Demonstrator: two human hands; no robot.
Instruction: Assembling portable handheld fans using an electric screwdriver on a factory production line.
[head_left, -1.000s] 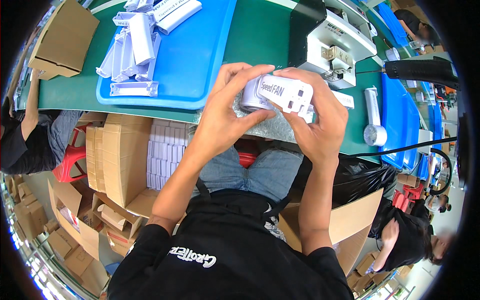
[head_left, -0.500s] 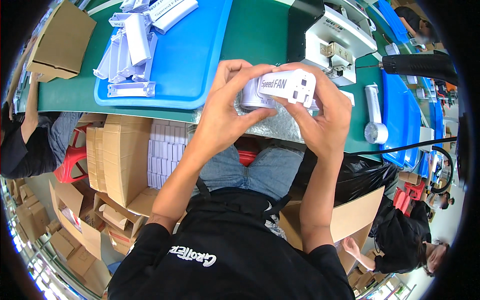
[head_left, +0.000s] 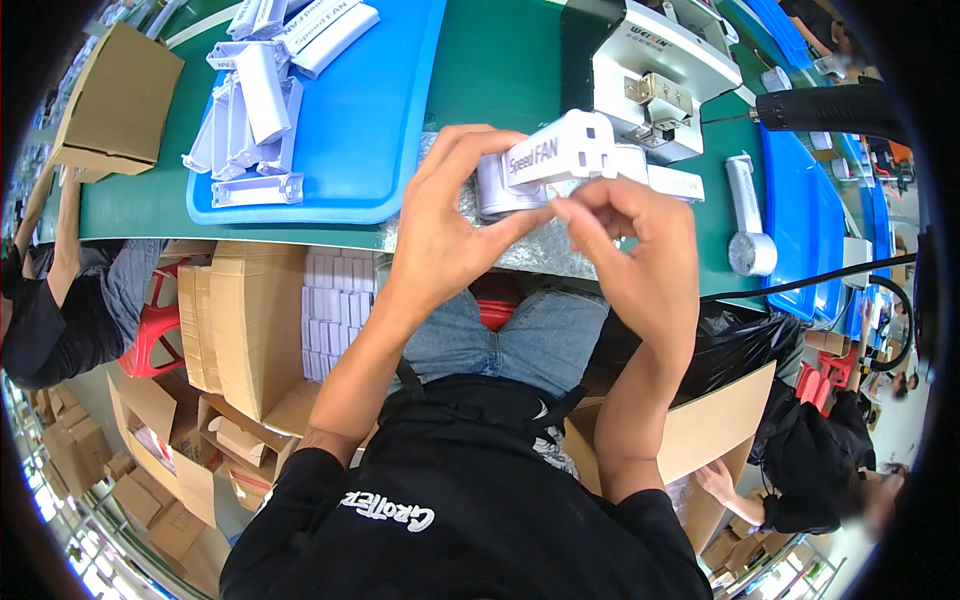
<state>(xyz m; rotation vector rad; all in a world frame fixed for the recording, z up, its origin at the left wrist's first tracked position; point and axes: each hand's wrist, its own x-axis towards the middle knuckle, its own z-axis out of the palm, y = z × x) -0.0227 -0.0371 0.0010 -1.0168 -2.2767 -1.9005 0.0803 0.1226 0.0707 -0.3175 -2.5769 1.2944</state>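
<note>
Handheld fan (head_left: 556,152), white, over the green workbench (head_left: 500,70): my left hand (head_left: 440,215) pinches its round end; my right hand (head_left: 640,240) curls beside its handle, whether gripping I cannot tell. Beyond: blue tray (head_left: 365,140) bearing white housings (head_left: 262,95).

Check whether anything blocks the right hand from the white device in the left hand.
Nothing visible blocks it: the right hand is close beside the white device, which the left hand holds. Right-hand contact is unclear.
</note>
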